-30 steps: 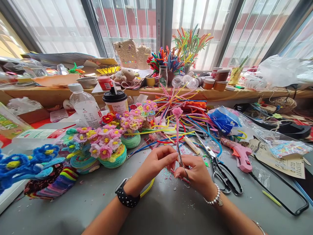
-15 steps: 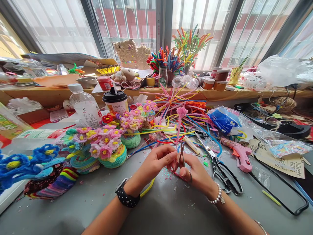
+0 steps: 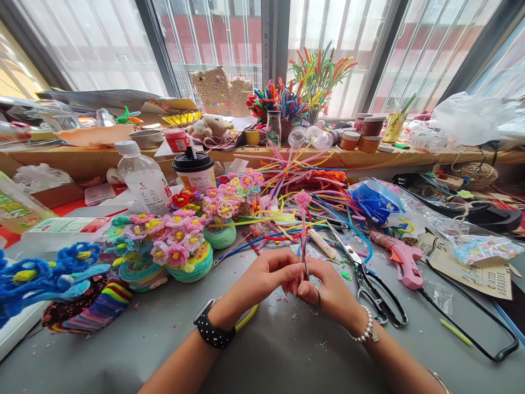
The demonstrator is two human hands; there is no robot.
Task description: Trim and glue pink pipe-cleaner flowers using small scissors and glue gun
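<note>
My left hand is closed, with thumb and fingers pinching the lower stem of a pink pipe-cleaner flower. The flower stands upright above both hands, its fuzzy head at the top of a thin stem. In my right hand is a small pair of scissors, the fingers bent around its handles. Its blades point up alongside the stem, and my fingers partly cover them. Both hands nearly touch over the grey table. Whether the blades touch the stem I cannot tell.
Large scissors and a pink glue gun with its cord lie right. Loose pipe cleaners and a glue stick lie beyond my hands. Pipe-cleaner flower pots, a bottle and a lidded cup stand left.
The flower's head has dropped slightly and turned, showing more of its front. The scissors' blades look closer together. A red strip under my hands no longer shows there.
</note>
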